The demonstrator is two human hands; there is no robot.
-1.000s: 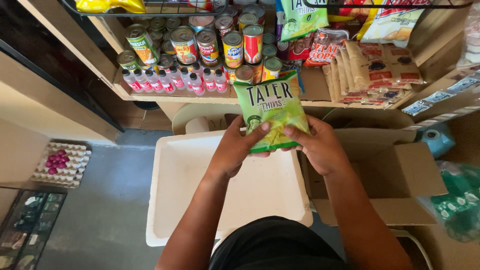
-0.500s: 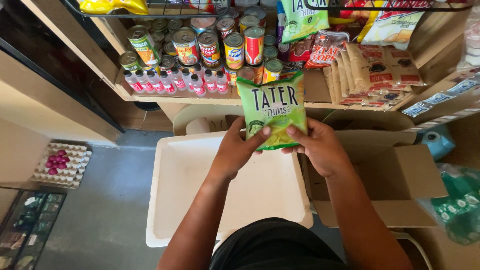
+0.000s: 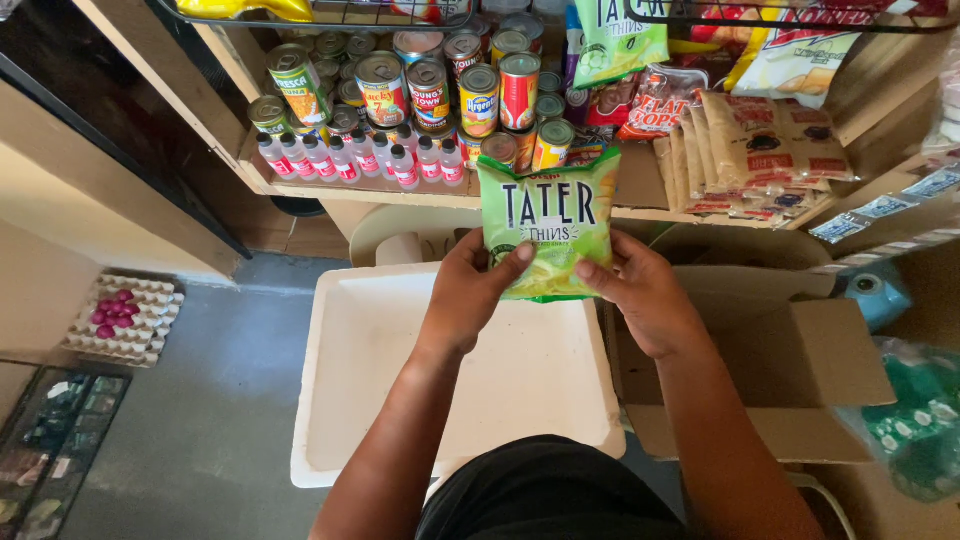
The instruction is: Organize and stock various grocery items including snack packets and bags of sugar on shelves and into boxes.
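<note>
Head view — green snack bag [image 3: 548,225] upright, long axis vertical, pinched at its lower corners by my left hand [image 3: 468,295] and right hand [image 3: 645,295], both closed on it, equally near. It hangs above the white foam lid [image 3: 400,400], just before the shelf's stacked cans [image 3: 480,90]; open cardboard box [image 3: 800,360] to the right.

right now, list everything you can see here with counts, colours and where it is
snack bag: one, green, held upright in front of the shelf
tin cans: many, mixed colours, on the wooden shelf
small bottles: a row, clear with pink labels, shelf front edge
flat sachets: a stack, tan, shelf right
foam lid: one, white, below the hands
cardboard box: one, brown, open, right
egg tray: one, grey, holding pink items, floor left
left hand: fingers on the bag's lower left
right hand: fingers on its lower right
</note>
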